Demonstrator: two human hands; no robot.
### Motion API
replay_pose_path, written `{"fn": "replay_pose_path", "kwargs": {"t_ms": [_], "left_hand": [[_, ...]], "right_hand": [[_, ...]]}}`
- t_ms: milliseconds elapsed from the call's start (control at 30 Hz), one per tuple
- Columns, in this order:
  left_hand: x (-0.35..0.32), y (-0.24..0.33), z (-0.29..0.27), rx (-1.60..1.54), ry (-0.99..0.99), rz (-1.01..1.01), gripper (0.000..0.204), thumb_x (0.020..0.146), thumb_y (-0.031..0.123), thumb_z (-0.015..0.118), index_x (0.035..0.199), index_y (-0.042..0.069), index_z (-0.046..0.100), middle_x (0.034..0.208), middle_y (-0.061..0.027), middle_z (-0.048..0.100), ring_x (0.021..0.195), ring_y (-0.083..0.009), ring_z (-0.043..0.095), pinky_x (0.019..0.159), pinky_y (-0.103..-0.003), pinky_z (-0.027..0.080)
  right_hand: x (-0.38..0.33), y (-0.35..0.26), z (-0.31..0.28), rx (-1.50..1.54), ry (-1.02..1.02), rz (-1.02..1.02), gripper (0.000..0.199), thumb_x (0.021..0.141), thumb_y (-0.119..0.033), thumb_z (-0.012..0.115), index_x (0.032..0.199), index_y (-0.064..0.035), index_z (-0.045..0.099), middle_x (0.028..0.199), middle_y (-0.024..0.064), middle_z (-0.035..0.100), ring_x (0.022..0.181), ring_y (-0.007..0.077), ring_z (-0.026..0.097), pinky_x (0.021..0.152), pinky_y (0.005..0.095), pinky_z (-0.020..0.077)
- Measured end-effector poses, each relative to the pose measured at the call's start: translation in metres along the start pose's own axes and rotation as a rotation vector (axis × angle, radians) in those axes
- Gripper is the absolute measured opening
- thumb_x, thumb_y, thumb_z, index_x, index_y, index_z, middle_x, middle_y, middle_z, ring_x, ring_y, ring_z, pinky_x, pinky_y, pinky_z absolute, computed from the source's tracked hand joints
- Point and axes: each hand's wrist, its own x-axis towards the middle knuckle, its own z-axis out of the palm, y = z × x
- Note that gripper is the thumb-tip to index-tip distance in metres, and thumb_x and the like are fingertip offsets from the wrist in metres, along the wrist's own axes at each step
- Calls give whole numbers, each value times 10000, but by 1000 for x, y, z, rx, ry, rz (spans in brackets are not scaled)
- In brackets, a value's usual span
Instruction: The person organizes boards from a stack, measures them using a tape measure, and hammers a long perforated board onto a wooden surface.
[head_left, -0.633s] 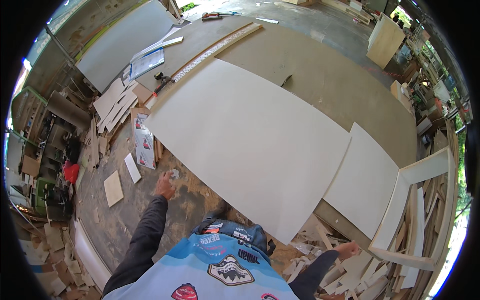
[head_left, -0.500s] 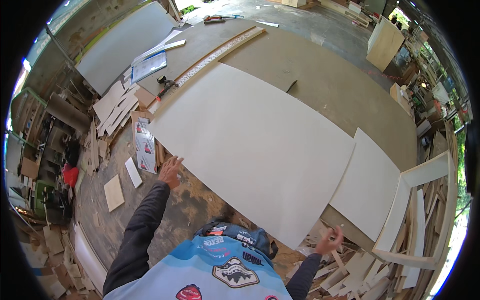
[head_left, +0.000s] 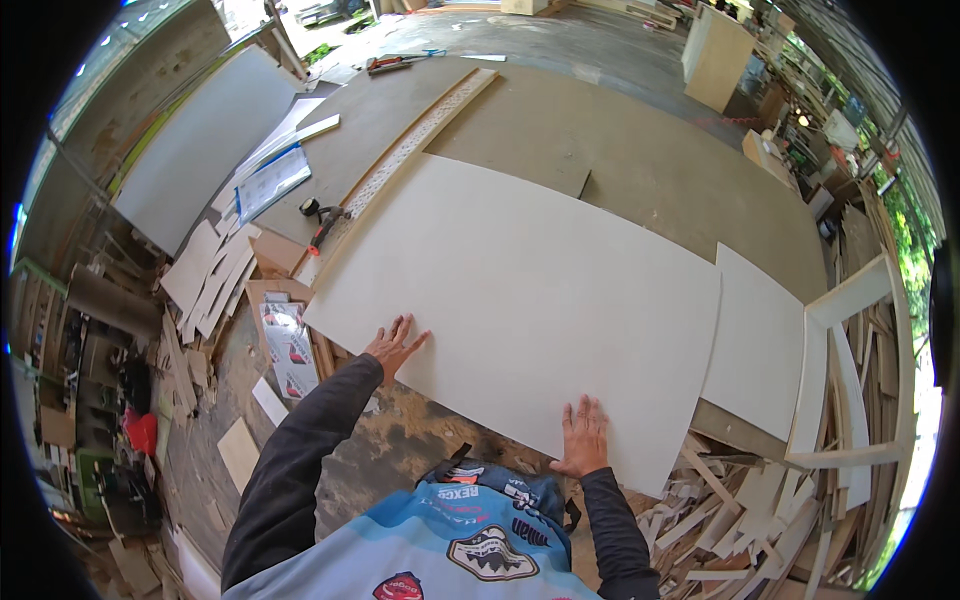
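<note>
A large white sheet panel lies flat across the grey-brown worktable. Fingers spread, my left hand rests on its near edge toward the left corner. My right hand lies flat with its palm down on the same panel, near the front edge and right of my body. Along the panel's left side runs a long wooden strip with a patterned face. A smaller white panel sits beside the big one at the right. Neither hand holds anything.
A red and black tool lies by the strip's near end. A dark thin piece lies at the panel's far edge. Right stands a pale open wooden frame over heaped offcuts. More scrap sheets are piled at left.
My left hand has moved right, from beside the edge onto the panel. My right hand has moved left from the panel's right corner and now lies flat on it. The view has shifted.
</note>
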Motion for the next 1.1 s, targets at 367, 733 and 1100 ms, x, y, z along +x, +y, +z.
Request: {"fn": "replay_pose_path", "kwargs": {"t_ms": [367, 733, 1100], "left_hand": [[-1, -13, 1, -32, 45, 73, 1378, 538, 248, 864, 1553, 221, -67, 1557, -321, -58, 1435, -524, 63, 1005, -724, 312], [18, -26, -1, -93, 38, 109, 1416, 518, 242, 880, 1547, 272, -92, 1568, -296, -89, 1448, -503, 10, 995, -741, 293], [50, -37, -23, -191, 34, 128, 1457, 452, 264, 922, 1553, 302, -32, 1576, -273, -107, 1454, -486, -27, 1000, -753, 263]], "right_hand": [[10, 2, 19, -160, 71, -61, 1190, 524, -456, 857, 1465, 1, 290, 1520, 315, 205, 1391, 515, 227, 1077, 662, 267], [26, 6, 15, -247, 72, -49, 1169, 502, -439, 857, 1443, -1, 318, 1497, 314, 250, 1369, 520, 265, 1089, 620, 296], [59, 32, 12, -252, 123, -29, 1133, 499, -433, 859, 1432, -35, 355, 1501, 263, 286, 1375, 479, 289, 1087, 599, 321]]}}
